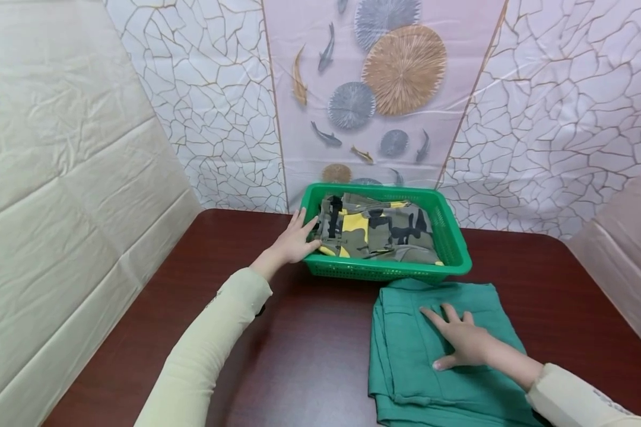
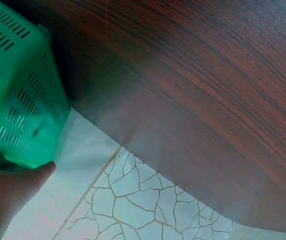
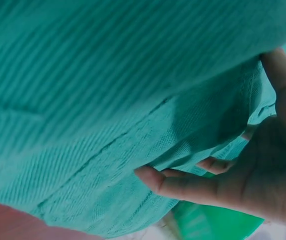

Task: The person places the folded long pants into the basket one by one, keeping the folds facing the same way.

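A green plastic basket (image 1: 374,274) with slotted walls stands at the back of the table, and folded camouflage clothing (image 1: 387,231) in grey, black and yellow lies inside it. My left hand (image 1: 294,238) touches the basket's left rim with fingers spread. In the left wrist view, its thumb (image 2: 42,172) lies against the basket wall (image 2: 37,107). Folded green cloth, a garment with seams (image 1: 406,356), lies in front of the basket at the right. Over it my right hand (image 1: 462,339) rests with spread fingers, also seen against the ribbed fabric (image 3: 107,100) in the right wrist view.
The dark reddish wood table (image 1: 294,356) has rounded back corners. Behind it hangs a patterned curtain (image 1: 224,107) with fish and round motifs. Pale quilted cloth (image 1: 69,207) covers the left side, and similar cloth (image 1: 619,249) hangs at the right.
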Available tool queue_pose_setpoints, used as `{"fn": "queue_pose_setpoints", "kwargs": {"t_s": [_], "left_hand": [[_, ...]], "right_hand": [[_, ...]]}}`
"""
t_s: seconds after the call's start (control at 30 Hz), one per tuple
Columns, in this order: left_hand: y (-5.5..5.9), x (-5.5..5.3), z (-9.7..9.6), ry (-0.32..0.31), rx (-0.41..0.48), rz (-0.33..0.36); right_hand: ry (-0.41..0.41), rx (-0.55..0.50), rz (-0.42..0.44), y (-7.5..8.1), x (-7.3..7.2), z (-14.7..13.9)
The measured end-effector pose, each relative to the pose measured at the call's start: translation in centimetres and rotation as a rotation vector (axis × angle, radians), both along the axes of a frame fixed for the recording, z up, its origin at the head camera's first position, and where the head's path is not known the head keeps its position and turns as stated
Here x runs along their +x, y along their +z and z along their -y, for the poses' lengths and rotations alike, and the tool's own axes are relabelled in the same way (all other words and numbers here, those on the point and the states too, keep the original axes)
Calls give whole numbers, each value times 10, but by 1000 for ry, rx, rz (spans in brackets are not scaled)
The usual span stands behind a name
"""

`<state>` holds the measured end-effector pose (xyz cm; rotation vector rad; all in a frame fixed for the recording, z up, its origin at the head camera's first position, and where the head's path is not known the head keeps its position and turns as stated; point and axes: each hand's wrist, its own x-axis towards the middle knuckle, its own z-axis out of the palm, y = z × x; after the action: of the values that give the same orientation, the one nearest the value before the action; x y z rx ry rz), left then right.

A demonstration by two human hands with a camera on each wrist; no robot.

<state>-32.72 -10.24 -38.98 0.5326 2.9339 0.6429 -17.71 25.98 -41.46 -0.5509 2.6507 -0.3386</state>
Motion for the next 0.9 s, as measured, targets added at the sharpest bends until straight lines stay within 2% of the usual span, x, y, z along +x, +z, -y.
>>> {"fn": "queue_pose_setpoints", "kwargs": {"t_s": [0.23,0.43,0.57,0.67,0.73,0.8,0.9], "left_hand": [[0,-2,-1,0,1,2],[0,-2,0,1,-1,3],[0,-3,0,3,-7,1],[0,-3,1,6,-14,5],[-1,-3,2,7,-11,6],[-1,-3,1,6,-11,6],[0,-1,1,3,-17,6]], "right_hand": [[-12,12,-7,0,-2,29],[47,12,-39,0,-5,35],[158,-37,4,12,-10,15],[273,-71,35,23,-17,-12],[320,-54,28,26,-20,-32],[336,-30,9,24,-20,-53],[343,-34,-24,13,-17,-76]]}}
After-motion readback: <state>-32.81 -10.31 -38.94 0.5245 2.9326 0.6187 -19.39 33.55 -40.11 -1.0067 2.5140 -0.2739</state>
